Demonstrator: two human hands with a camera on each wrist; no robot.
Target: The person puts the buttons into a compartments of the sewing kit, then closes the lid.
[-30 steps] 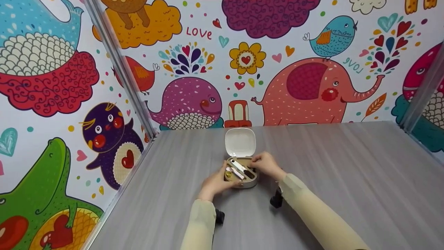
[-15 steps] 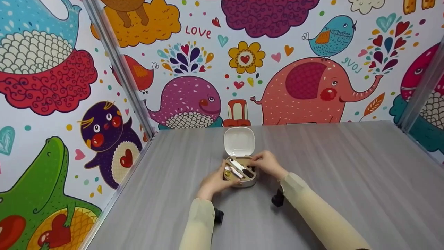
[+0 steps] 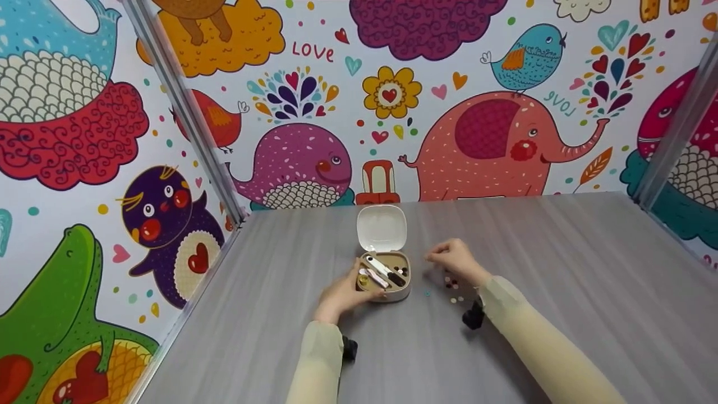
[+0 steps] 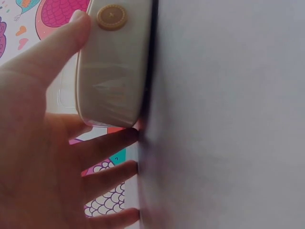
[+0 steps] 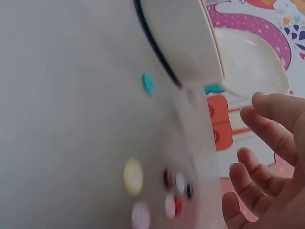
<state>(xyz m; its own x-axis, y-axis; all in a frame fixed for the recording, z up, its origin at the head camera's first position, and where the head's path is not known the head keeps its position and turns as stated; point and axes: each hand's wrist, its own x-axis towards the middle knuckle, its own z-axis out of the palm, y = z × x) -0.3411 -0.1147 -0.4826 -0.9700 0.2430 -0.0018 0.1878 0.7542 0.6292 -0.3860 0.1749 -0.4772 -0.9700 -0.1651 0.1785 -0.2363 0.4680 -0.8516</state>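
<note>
A small cream box stands on the table with its white lid raised. My left hand holds the box at its left and front sides; in the left wrist view the thumb lies at the rim near a tan button on the wall. Inside are a white tool with a dark end, a pinkish-white slim piece, a gold round piece and several dark buttons in the right compartment. My right hand hovers right of the box, fingers loosely bent, nothing visible in them.
Several loose buttons lie on the table right of the box: a teal button, a yellow button and a cluster of red, pink and dark buttons. A patterned wall stands behind the table.
My right hand has left the box's right compartment and moved right, over the loose buttons. Dark buttons in that compartment now show. The left hand keeps its hold on the box.
</note>
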